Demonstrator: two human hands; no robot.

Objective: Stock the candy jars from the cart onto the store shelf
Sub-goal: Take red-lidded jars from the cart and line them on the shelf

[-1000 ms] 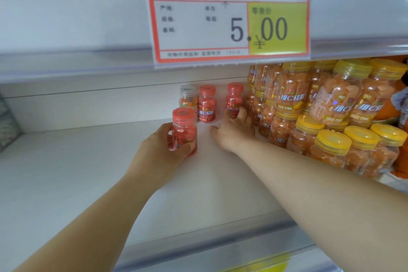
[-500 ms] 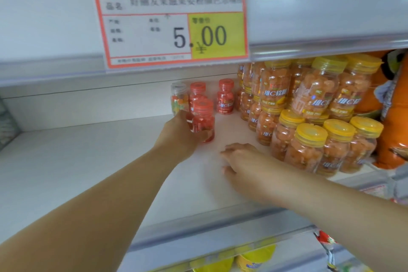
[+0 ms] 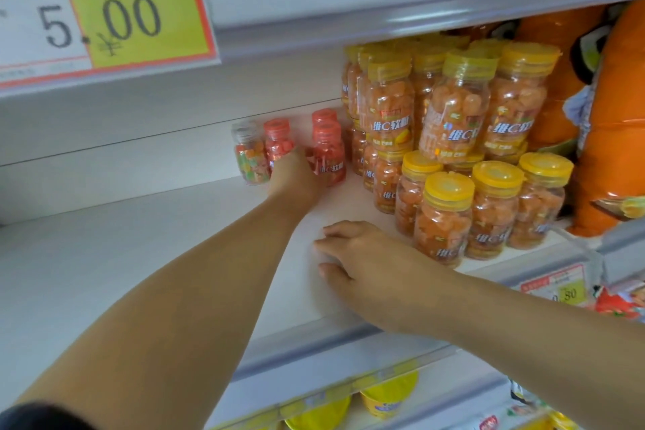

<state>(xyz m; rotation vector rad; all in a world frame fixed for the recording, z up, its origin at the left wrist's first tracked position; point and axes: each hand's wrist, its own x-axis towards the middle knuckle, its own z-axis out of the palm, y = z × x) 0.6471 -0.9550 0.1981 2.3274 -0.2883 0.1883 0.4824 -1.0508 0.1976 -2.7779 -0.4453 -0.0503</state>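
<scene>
My left hand [image 3: 295, 178] reaches deep onto the white shelf [image 3: 139, 255] and grips a small red-capped candy jar [image 3: 328, 154], standing upright in front of another red jar [image 3: 324, 115]. Beside it at the back stand a second red-capped jar [image 3: 277, 141] and a clear-capped jar of mixed candy [image 3: 248, 157]. My right hand [image 3: 366, 262] rests palm down on the shelf near its front edge, fingers spread, holding nothing.
Stacked yellow-capped jars of orange candy [image 3: 453, 150] fill the shelf's right part, with orange plush items [image 3: 610, 115] beyond them. A price card reading 5.00 [image 3: 97, 17] hangs from the shelf above. Yellow tubs [image 3: 387, 394] sit on the shelf below.
My left hand has carried the red jar further back and right, down beside the other small jars. My right hand drew back toward the shelf's front edge. The view shifted right.
</scene>
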